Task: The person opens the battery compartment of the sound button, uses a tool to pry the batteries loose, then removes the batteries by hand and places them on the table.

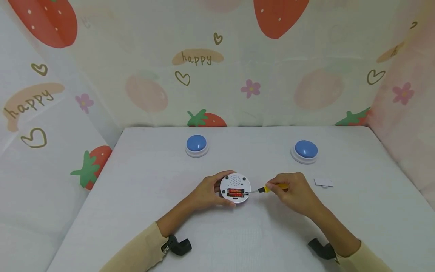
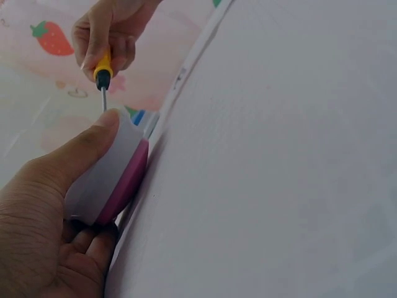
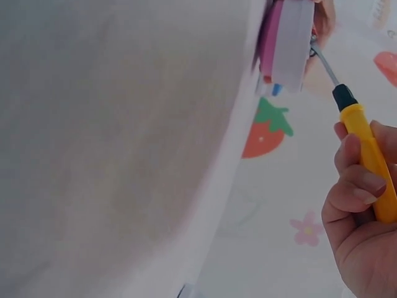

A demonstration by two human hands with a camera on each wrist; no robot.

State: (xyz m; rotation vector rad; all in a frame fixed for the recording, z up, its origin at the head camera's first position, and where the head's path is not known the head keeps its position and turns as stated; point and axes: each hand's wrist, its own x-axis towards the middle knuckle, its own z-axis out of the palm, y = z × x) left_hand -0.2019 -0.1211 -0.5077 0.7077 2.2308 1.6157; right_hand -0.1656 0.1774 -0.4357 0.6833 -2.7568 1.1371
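Observation:
My left hand (image 1: 207, 193) grips a round push-button buzzer (image 1: 235, 180) by its left edge, white underside up. In the left wrist view its pink side (image 2: 129, 182) faces down, close over the table. Two red batteries (image 1: 235, 192) lie side by side in the buzzer's uncovered compartment, below a ring of speaker holes. A screwdriver (image 1: 276, 187) with a yellow handle is pinched in my right hand (image 1: 295, 192). Its shaft (image 3: 327, 64) points left, with the tip right at the batteries' right end.
Two white-based buzzers with blue domes stand towards the back, one at centre left (image 1: 196, 144) and one at right (image 1: 306, 150). A small white battery cover (image 1: 323, 183) lies on the white table (image 1: 136, 170) beyond my right hand. Strawberry-printed cloth (image 1: 272, 75) encloses the table's back and sides.

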